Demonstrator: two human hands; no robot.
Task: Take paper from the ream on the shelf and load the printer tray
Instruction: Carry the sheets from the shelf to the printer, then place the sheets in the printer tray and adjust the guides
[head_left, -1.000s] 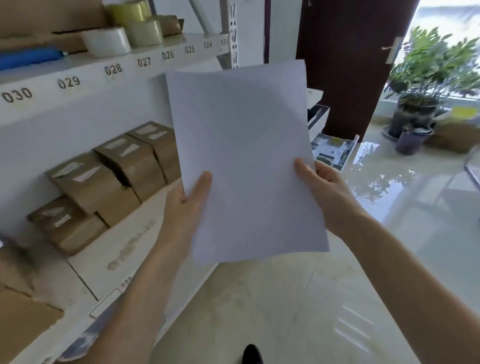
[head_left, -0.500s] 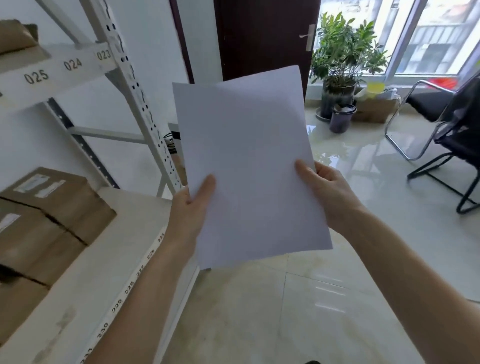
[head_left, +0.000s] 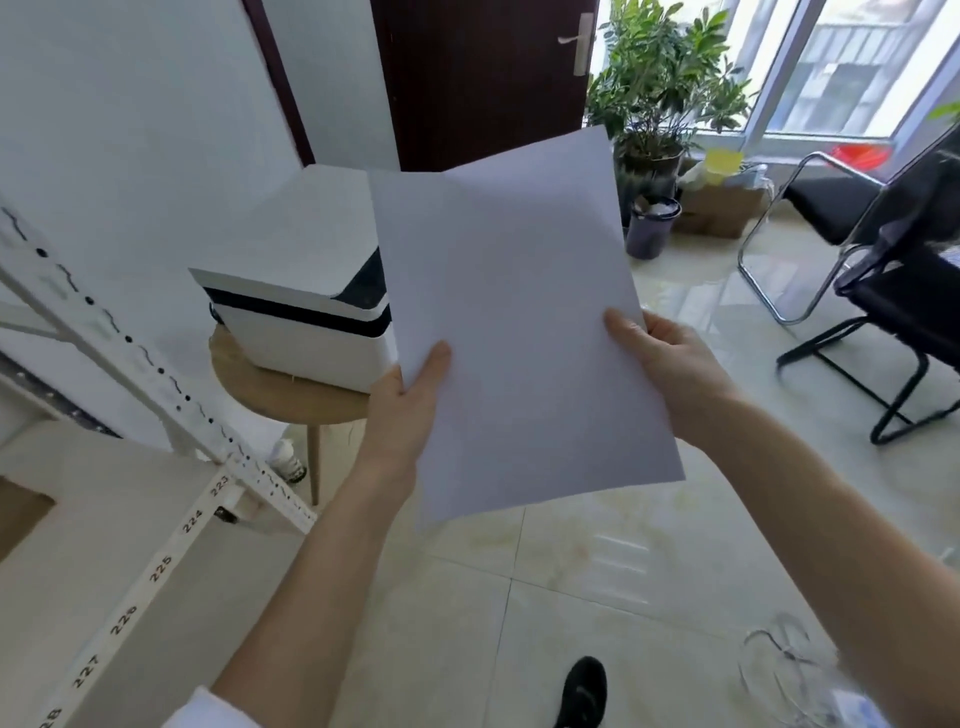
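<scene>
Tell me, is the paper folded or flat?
Flat. The paper is spread out, unfolded, between left hand and right hand.

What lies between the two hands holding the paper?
In the head view, only the sheets of paper span the gap: the left hand grips their left edge, the right hand their right edge.

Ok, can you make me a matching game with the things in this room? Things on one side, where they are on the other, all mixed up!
Things:
1. paper
2. printer
3. plant
4. black chair

Places:
A. by the window, beside the dark door
B. on the round wooden stool
C. on the floor at the right
D. held up in both hands

Pairs: 1-D, 2-B, 3-A, 4-C

The left hand and right hand pinch the paper's side edges.
</scene>
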